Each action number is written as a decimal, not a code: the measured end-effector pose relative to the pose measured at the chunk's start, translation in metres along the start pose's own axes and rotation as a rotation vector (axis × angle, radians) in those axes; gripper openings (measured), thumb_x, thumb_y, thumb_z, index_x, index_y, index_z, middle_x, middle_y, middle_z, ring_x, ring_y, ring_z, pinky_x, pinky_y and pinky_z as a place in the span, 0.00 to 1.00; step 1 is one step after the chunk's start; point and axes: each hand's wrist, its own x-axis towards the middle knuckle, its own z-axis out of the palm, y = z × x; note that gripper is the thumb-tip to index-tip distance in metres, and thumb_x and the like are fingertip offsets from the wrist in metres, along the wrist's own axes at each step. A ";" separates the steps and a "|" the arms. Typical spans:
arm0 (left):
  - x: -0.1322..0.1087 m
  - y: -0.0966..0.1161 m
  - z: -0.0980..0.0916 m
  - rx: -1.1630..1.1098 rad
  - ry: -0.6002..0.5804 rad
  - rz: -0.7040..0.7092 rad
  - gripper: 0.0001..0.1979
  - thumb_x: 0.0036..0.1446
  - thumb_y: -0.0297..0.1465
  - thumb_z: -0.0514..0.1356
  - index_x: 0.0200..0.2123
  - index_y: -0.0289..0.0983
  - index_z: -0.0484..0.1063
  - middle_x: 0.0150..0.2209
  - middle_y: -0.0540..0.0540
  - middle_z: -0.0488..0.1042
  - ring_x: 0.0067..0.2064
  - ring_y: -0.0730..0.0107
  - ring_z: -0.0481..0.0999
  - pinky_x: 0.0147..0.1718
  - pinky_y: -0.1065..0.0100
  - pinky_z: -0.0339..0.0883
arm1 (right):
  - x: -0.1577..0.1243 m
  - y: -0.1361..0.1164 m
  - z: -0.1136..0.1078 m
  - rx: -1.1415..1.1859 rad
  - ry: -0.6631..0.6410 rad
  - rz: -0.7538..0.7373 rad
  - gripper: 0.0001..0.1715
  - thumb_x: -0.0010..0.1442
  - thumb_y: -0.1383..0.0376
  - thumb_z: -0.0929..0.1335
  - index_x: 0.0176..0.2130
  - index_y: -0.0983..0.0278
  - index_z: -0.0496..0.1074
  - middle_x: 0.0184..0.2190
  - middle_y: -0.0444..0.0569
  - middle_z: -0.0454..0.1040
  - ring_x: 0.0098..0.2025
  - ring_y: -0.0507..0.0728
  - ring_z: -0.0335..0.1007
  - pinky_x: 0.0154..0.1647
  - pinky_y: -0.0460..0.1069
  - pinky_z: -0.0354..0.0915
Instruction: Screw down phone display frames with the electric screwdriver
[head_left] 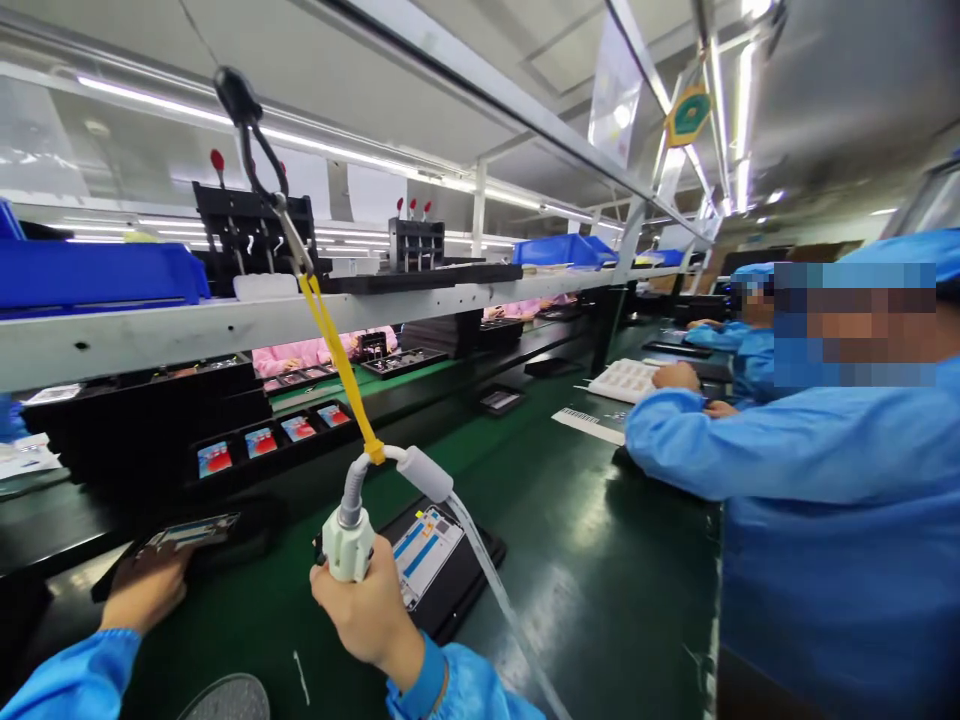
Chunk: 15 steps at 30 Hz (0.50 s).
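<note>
My right hand [375, 615] is wrapped round the pale green-white body of a corded electric screwdriver [347, 545]. A yellow strap [337, 360] with a metal hook suspends it from above, and its grey cable [487, 560] runs down to the right. Its lower end is hidden by my hand. Behind the hand, a black fixture [457, 595] bears an opened device [429, 555] with blue strips. On the left, my left hand [146, 585] closes over the near side of another dark fixture [112, 570] with a device in it. Both sleeves are blue.
A black tray [281, 455] with several red-and-blue screens lies at the back left, beside stacked trays [150, 430]. A shelf [150, 335] crosses overhead. On the right, a co-worker in blue [825, 450] sits near a white tray [621, 380]. A round grey object [229, 700] lies in front.
</note>
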 end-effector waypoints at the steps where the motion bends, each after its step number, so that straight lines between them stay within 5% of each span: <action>1: 0.000 -0.005 0.003 0.048 -0.001 -0.006 0.11 0.65 0.33 0.61 0.48 0.33 0.72 0.45 0.44 0.75 0.46 0.61 0.76 0.48 0.54 0.72 | 0.000 0.000 0.000 0.001 -0.011 -0.006 0.11 0.43 0.65 0.69 0.24 0.61 0.60 0.19 0.38 0.60 0.21 0.48 0.54 0.20 0.44 0.57; 9: -0.004 -0.011 0.004 0.205 0.137 0.112 0.17 0.64 0.19 0.48 0.44 0.31 0.75 0.40 0.40 0.77 0.43 0.56 0.77 0.41 0.59 0.67 | 0.006 -0.002 -0.005 -0.065 -0.009 -0.056 0.07 0.46 0.63 0.67 0.25 0.61 0.62 0.20 0.40 0.62 0.23 0.49 0.56 0.22 0.45 0.57; 12: -0.034 -0.018 -0.018 0.269 0.210 0.212 0.18 0.64 0.20 0.46 0.37 0.32 0.76 0.35 0.40 0.76 0.39 0.54 0.76 0.34 0.61 0.65 | 0.011 0.000 -0.008 -0.080 -0.004 -0.078 0.07 0.46 0.63 0.68 0.24 0.62 0.64 0.20 0.39 0.63 0.23 0.49 0.57 0.23 0.45 0.57; 15: -0.094 -0.028 -0.049 0.347 0.280 0.315 0.15 0.64 0.23 0.48 0.35 0.34 0.75 0.33 0.41 0.75 0.35 0.56 0.75 0.33 0.60 0.64 | 0.015 0.003 -0.010 -0.072 -0.003 -0.084 0.08 0.46 0.62 0.69 0.25 0.62 0.66 0.20 0.38 0.63 0.24 0.49 0.57 0.26 0.46 0.58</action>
